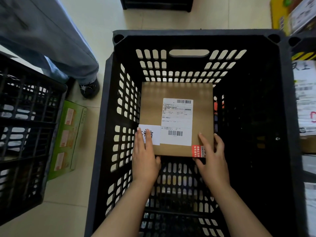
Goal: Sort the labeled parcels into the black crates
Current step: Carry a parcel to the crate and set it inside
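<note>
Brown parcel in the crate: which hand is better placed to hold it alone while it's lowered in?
Right, probably. The right hand wraps the brown parcel at its near right corner, fingers over the side edge. The left hand lies flat on top, a weaker hold.

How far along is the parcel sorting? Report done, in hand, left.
Done: nothing visibly; no other parcel shows in the black crate. In hand: the left hand and right hand grip the brown labeled parcel inside that crate, not yet released. Left: let go; blurred labeled packages at the right edge may await sorting.
</note>
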A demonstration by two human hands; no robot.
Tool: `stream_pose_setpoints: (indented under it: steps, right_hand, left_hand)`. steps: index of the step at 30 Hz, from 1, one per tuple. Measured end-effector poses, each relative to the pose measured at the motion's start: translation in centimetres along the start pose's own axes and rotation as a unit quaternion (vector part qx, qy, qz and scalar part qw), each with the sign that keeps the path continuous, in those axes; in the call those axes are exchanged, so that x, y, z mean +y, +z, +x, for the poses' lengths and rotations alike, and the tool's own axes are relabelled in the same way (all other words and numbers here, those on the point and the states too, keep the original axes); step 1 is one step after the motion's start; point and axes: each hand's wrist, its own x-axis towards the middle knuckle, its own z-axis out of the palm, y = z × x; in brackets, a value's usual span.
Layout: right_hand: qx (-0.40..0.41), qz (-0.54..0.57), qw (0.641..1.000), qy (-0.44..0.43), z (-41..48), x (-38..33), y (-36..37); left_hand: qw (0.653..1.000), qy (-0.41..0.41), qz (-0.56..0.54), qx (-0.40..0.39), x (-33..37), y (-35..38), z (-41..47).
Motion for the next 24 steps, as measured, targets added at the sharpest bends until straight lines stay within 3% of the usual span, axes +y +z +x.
stream_pose_setpoints:
  steps: [16,24]
  right_hand:
    - [-0.042,-0.05,0.998,0.015,-0.4,-1.8,-1.5]
    - [-0.068,-0.067,0.991,-0.089,-4.5,-6.4,-8.5]
  left_hand:
    - [0.999,0.026,0.012,-0.033,0.3,-1.6,-0.6]
    - [0.995,0.096,-0.024,-0.015,3.0,-8.1,-6.1]
